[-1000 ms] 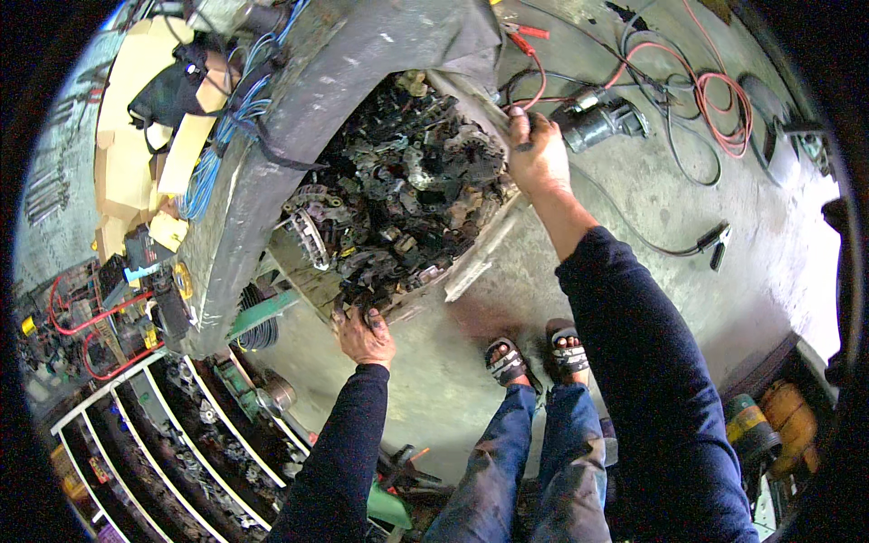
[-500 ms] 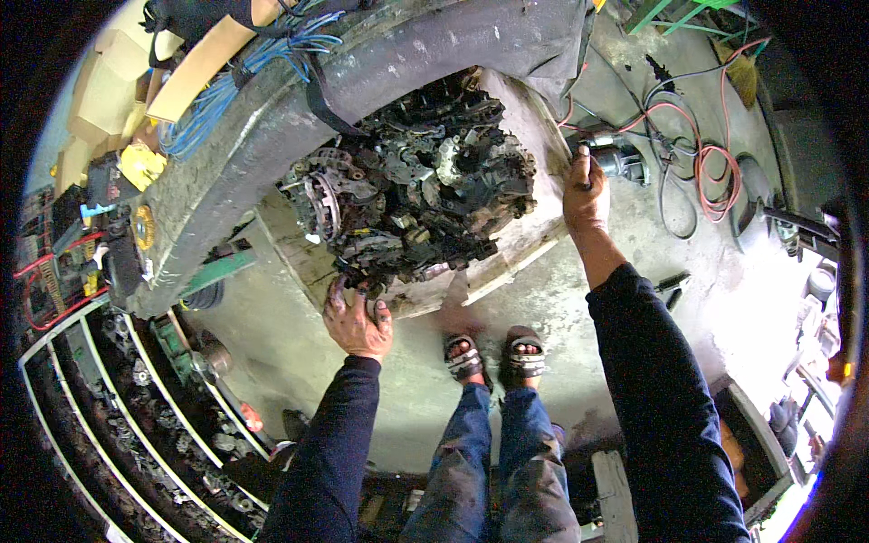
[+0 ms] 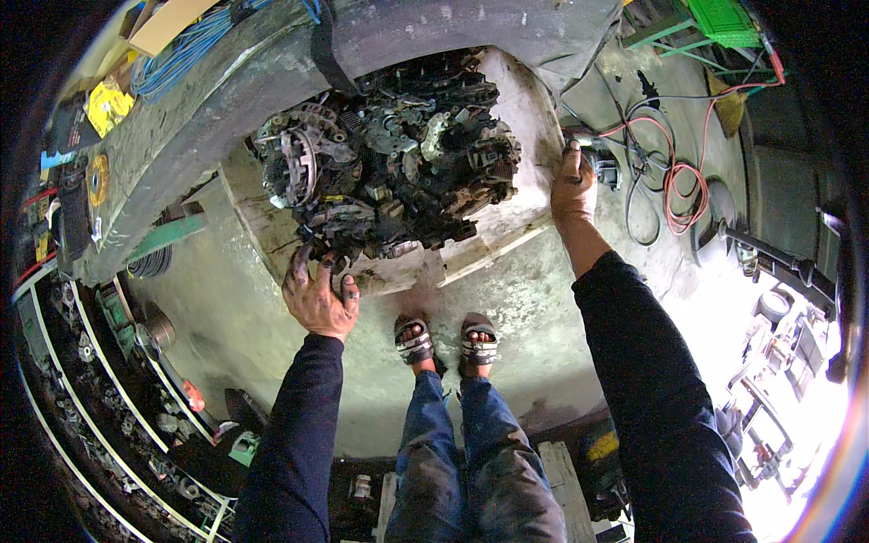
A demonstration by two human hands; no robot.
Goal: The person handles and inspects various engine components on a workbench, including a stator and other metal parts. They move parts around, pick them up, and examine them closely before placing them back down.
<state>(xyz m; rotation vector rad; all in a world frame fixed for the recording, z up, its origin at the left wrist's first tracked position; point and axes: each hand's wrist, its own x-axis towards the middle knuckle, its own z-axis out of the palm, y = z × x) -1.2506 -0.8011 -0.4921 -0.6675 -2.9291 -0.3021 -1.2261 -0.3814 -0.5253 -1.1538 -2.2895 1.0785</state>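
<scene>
A greasy black mechanical assembly (image 3: 398,172), like an engine or gearbox, lies on a stained pale board (image 3: 534,136) in front of my feet. At its left end is a ringed, disc-shaped part (image 3: 299,167). My left hand (image 3: 321,299) has its blackened fingers spread against the assembly's lower left edge; the fingertips are partly hidden there. By the board's right edge my right hand (image 3: 576,195) is closed, thumb up, around the dark grip of a black-and-silver power tool (image 3: 605,167). The hand hides much of that tool.
A grey curved bumper-like panel (image 3: 208,118) arches behind the assembly. Red and black hoses (image 3: 688,199) coil on the concrete floor at the right. A rack of metal parts (image 3: 100,380) stands at the left. My sandalled feet (image 3: 444,339) are just below the board.
The view has shifted, so the assembly, board and both hands appear further left. Both hands keep nearly the same places beside the assembly.
</scene>
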